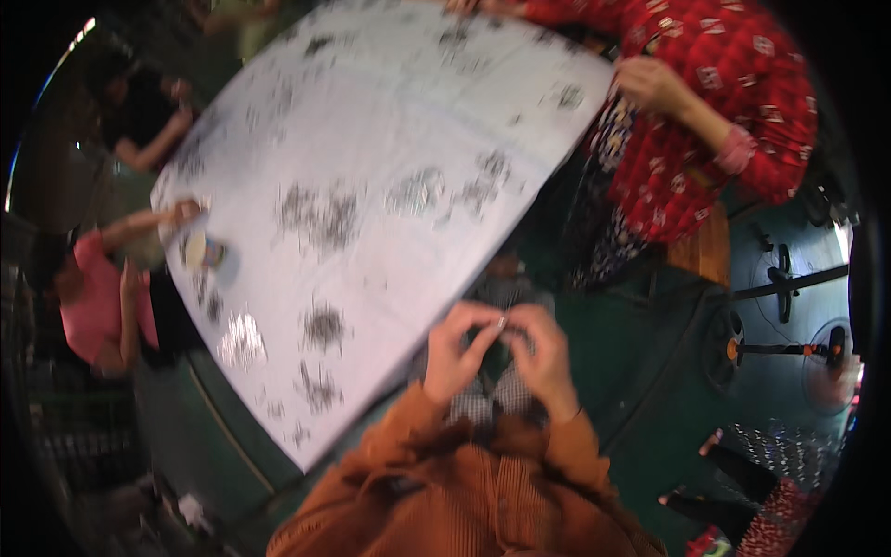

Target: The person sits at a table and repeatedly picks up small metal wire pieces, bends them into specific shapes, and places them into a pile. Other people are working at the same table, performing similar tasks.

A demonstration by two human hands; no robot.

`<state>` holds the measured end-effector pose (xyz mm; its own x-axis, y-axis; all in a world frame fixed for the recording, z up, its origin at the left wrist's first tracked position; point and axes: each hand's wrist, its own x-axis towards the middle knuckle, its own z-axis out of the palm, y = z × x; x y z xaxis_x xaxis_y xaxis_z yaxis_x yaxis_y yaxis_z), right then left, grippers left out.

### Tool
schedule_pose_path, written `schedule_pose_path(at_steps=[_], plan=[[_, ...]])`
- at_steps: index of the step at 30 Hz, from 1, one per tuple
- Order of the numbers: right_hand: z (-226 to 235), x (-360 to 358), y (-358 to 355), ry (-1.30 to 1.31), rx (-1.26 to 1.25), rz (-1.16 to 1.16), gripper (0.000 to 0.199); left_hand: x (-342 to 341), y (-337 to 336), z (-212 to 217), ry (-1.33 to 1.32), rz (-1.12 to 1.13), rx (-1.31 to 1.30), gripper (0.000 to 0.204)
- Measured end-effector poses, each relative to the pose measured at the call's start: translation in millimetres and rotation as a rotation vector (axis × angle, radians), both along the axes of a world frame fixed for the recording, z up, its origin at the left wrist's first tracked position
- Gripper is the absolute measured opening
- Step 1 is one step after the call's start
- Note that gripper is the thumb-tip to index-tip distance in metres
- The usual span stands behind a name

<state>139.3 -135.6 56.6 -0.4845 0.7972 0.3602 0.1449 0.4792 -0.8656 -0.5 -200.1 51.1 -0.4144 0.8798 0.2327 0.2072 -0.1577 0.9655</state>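
Observation:
Above my lap, just off the near edge of the white table [390,288], my left hand [453,353] and my right hand [545,360] meet at the fingertips. Both are closed in a pinch on a tiny silvery piece [502,322], too small and blurred to name. On the tabletop beyond lie a dark pile of thin, wire-like pieces [320,215] and a shiny silver pile [417,191]. Nearer to my left sit a smaller dark pile [324,325] and a bright silver heap [241,342].
A paper cup [202,251] stands near the left table edge, beside a person in pink [97,306]. Another person in black [139,116] sits farther back. At the right, close to the table, is a person in a red patterned jacket [715,102]. A standing fan [826,357] is far right.

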Motion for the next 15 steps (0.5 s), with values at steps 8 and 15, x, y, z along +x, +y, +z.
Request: schedule_pose_path(at_steps=[8, 15], plan=[[26.7, -45.2, 14.7, -0.017, 0.003, 0.045, 0.011, 7.9, -5.2, -66.1, -0.024, -0.026, -0.102, 0.016], [-55.7, -189.3, 12.9, -0.34, 0.153, 0.278, 0.01, 4.8, 2.3, -152.5, -0.017, -0.262, -0.272, 0.025]])
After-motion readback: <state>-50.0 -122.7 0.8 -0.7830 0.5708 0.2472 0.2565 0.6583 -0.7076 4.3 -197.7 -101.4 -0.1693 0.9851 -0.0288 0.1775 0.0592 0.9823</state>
